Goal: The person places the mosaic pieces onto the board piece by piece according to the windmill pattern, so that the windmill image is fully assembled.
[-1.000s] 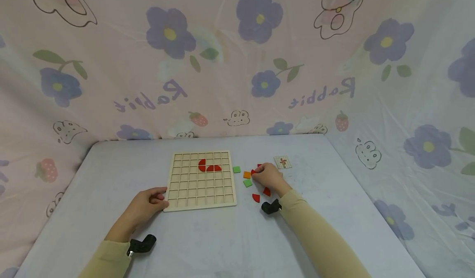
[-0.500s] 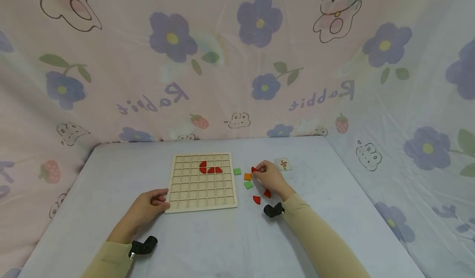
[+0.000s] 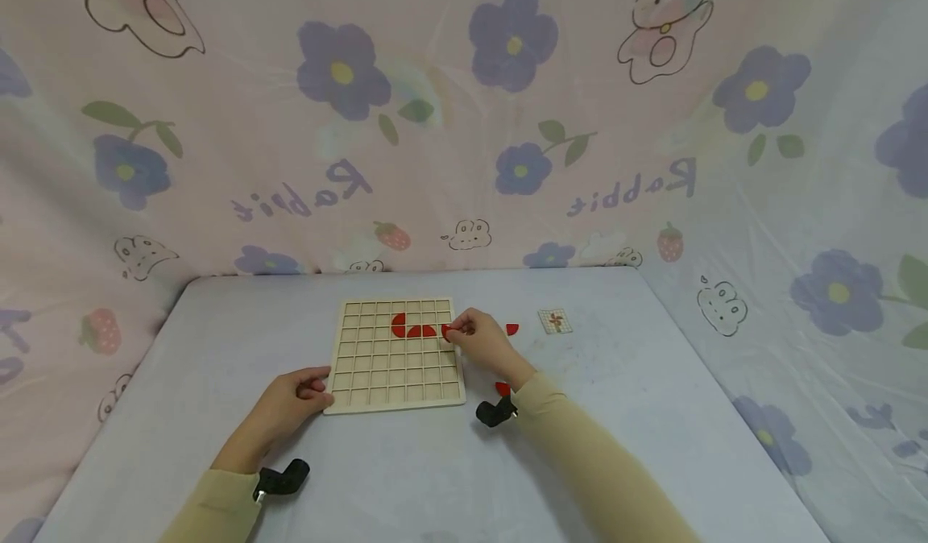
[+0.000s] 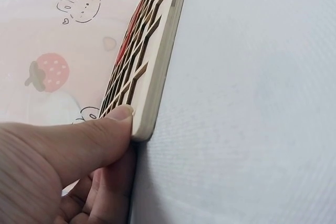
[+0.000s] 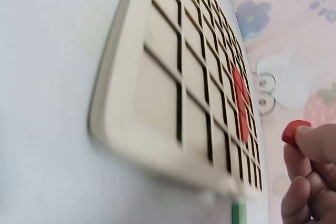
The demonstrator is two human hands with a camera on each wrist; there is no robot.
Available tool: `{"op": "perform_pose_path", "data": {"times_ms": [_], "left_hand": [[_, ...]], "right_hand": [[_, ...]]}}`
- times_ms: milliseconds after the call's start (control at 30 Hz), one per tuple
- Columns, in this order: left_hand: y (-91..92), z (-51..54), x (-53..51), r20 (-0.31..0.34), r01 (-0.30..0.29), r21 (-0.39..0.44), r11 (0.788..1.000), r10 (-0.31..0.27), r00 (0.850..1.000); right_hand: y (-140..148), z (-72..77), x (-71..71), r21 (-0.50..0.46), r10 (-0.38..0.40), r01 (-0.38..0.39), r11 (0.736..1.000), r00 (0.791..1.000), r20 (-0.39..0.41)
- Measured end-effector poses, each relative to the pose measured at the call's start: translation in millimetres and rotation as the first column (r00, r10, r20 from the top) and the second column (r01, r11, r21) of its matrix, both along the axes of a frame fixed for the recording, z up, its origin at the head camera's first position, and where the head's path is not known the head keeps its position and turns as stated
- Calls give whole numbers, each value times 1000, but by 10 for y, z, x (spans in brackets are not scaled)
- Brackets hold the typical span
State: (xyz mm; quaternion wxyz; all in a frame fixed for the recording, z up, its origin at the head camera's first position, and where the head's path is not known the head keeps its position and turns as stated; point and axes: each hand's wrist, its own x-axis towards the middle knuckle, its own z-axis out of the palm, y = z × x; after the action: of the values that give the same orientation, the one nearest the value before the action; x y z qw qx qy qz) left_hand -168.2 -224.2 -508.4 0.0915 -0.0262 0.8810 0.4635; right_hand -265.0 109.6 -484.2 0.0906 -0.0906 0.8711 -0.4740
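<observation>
A pale wooden grid board point(image 3: 395, 374) lies on the table, with several red quarter-circle tiles point(image 3: 420, 331) set in cells of its upper part. My left hand point(image 3: 286, 402) holds the board by its lower left edge; in the left wrist view the thumb point(image 4: 100, 135) presses on the rim near the corner. Between thumb and fingertips my right hand point(image 3: 489, 346) pinches another red quarter-circle tile point(image 5: 293, 132), held over the board's right edge. A green tile point(image 5: 239, 213) shows beside the board in the right wrist view; the right hand covers that area in the head view.
Right of the board lie a loose red tile point(image 3: 511, 329) and another red tile point(image 3: 503, 387), partly behind the right wrist camera. A small pattern card point(image 3: 555, 321) sits farther right on the white-covered table point(image 3: 609, 382). A printed curtain point(image 3: 435, 140) stands behind.
My right hand has lifted a red quarter-circle tile and carried it left from the loose tiles to the board's right edge. The left hand stays on the board.
</observation>
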Motion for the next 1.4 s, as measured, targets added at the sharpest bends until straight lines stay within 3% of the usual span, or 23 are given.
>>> {"op": "perform_pose_path", "data": {"times_ms": [167,367,567,1133,1400], "left_hand": [[5,19,11,7,-7,5,1000,7,1000],[-1,3,-3,6,-9,11,1000,9,1000],[-6,-14,-32,9,-18,24,1000,18,1000],[-29,-40,-39,-16,-3,11,1000,3,1000],[-21,-49,-40,-17,-2,15,1000,2,1000]], "right_hand": [[-352,-30,48,-13,70,-71,997,997,-10],[-708,-79,58,44,145,-143,989,989,-42],[-940,-113,15,93,170,-165,982,984,-45],[-1147,-145,-5,273,155,-138,952,987,-45],[-1140,-151,32,305,164,-133,943,983,-77]]}}
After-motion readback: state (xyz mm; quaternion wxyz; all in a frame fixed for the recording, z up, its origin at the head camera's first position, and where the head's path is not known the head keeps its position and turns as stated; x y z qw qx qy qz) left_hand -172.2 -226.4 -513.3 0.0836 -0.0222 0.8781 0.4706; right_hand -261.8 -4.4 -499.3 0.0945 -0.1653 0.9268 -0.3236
